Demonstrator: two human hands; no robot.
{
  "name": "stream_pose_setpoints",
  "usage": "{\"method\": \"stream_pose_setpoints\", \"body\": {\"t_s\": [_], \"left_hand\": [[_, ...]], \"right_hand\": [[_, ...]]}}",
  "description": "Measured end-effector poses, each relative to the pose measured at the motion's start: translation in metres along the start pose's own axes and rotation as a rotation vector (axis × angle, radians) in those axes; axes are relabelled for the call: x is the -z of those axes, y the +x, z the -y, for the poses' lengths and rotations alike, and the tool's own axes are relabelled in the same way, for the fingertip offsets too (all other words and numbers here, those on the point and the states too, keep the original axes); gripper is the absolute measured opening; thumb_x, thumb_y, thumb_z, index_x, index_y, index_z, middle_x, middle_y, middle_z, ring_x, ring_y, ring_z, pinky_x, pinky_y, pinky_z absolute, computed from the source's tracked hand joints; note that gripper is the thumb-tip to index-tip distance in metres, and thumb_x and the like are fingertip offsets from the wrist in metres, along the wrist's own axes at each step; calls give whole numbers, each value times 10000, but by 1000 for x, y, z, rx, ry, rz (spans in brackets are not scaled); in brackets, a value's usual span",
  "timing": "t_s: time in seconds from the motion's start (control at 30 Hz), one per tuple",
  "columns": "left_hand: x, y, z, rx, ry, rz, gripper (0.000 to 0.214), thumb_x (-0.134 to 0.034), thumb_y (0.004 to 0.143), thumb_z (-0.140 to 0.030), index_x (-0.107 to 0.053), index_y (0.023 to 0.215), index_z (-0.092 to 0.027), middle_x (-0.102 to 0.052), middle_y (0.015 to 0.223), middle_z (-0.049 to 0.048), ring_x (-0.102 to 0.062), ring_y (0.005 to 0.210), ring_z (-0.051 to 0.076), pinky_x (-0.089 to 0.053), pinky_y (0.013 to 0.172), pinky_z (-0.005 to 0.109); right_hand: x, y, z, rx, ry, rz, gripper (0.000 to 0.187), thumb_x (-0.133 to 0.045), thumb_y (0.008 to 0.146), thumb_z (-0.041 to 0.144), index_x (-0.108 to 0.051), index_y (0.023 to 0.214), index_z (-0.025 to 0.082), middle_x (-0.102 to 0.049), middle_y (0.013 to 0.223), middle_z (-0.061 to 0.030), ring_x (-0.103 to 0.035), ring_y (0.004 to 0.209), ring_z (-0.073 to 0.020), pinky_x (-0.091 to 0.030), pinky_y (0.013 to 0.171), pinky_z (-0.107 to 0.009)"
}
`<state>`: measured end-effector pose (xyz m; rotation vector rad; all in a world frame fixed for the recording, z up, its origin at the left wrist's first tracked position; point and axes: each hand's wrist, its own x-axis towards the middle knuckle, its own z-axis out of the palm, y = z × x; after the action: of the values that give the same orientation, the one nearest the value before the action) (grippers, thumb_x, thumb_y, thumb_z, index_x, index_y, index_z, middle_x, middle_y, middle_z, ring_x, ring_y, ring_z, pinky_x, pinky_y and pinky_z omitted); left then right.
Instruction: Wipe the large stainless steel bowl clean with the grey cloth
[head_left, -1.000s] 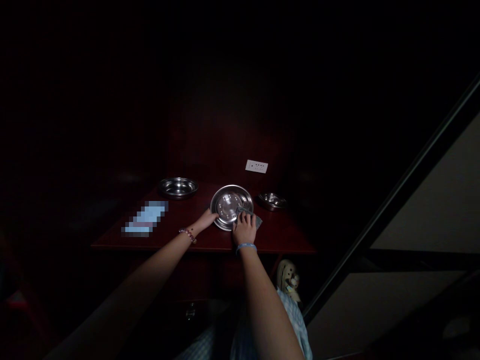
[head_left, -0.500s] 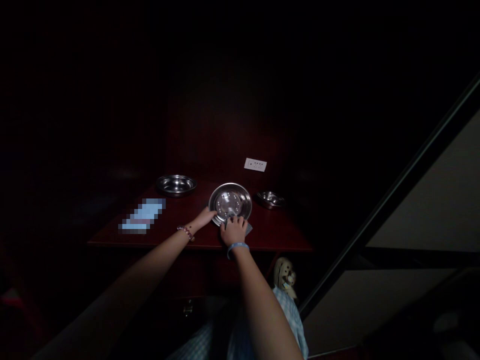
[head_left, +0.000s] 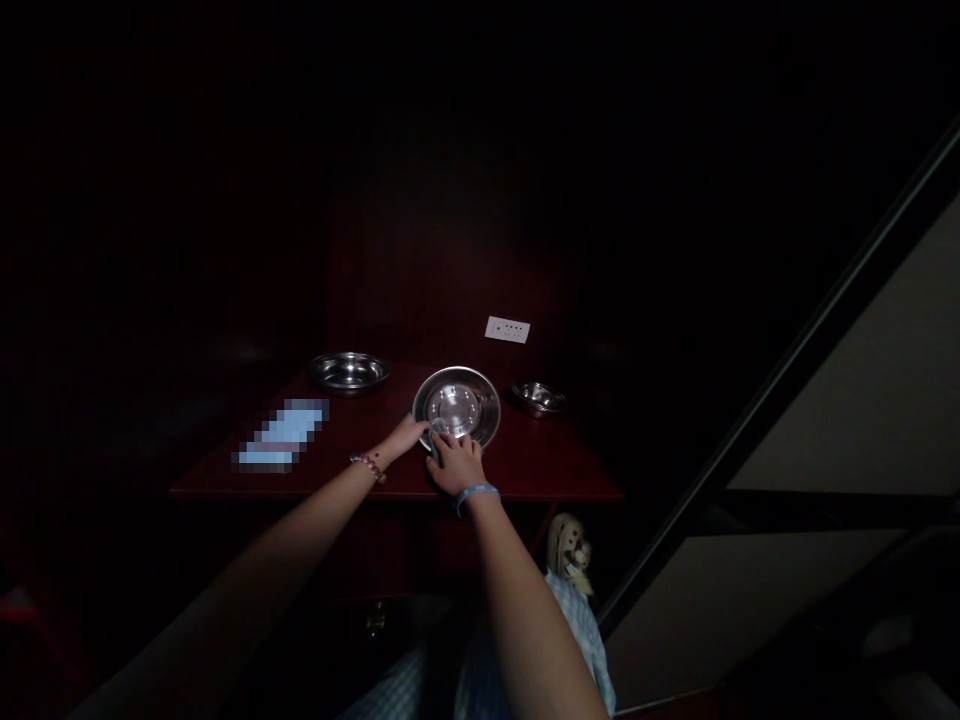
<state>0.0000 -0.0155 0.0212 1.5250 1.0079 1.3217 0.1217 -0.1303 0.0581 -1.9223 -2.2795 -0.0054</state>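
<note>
A shiny metal bowl (head_left: 456, 400) is tilted up toward me above the dark red table. My left hand (head_left: 407, 436) grips its left rim, thumb over the edge. At the near rim, my right hand (head_left: 456, 463) is closed on a grey cloth (head_left: 437, 432) and presses it against the bowl's lower left inside. Part of the cloth is hidden under the fingers. To the left at the back stands a second metal bowl (head_left: 350, 372); a smaller metal bowl (head_left: 538, 397) sits to the right.
The dark red table (head_left: 315, 475) has its front edge just below my hands. A blurred-out bright blue rectangle (head_left: 283, 435) lies on its left side. On the back wall is a white socket plate (head_left: 508, 330). A beige spotted thing (head_left: 568, 540) hangs below the table.
My right hand has moved the cloth leftward along the bowl's near rim, so it now shows left of the fingers. My left hand keeps its hold on the rim.
</note>
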Motion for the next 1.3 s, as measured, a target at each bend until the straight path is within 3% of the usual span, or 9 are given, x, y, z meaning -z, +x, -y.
{"method": "stream_pose_setpoints", "body": {"t_s": [0.33,0.53,0.87,1.07,1.3], "left_hand": [[-1,-1,-3,83,-48,-34,369,-577,643,-66,-703,984,-129,-794,1029,103,-712,1104,303,-504,1081,458],[-1,0,0,6,-81,6,397,-615,673,-71,-692,1060,-112,-750,1229,137,-657,1234,297,-431,1162,445],[1,-3,2,-87,-37,6,615,-650,755,-158,-547,1361,-134,-609,1442,146,-515,1396,271,-298,1245,434],[-1,-3,6,-90,-38,35,614,-670,800,-270,-502,1378,-153,-625,1369,121,-526,1372,264,-327,1226,420],[-2,-3,10,-76,-34,127,697,-772,746,-300,-494,1375,-189,-644,1355,125,-544,1350,269,-340,1213,449]], "right_hand": [[4,-1,-18,-53,-177,-59,460,-495,960,323,-646,1379,207,-632,1431,-109,-406,1397,-306,-179,1188,-476],[3,1,-24,-63,-251,-107,480,-489,939,206,-645,1380,99,-623,1426,-183,-377,1446,-313,-58,1241,-455],[-6,4,-15,-94,-195,-46,525,-400,970,214,-570,1457,117,-580,1460,-209,-418,1394,-320,-300,1109,-473],[-7,4,-5,-111,-169,-31,548,-342,976,187,-540,1472,62,-538,1504,-222,-391,1431,-312,-341,1075,-446],[-10,5,2,-109,-141,-57,598,-421,953,262,-485,1503,36,-544,1493,-235,-383,1444,-321,-329,1101,-458]]}}
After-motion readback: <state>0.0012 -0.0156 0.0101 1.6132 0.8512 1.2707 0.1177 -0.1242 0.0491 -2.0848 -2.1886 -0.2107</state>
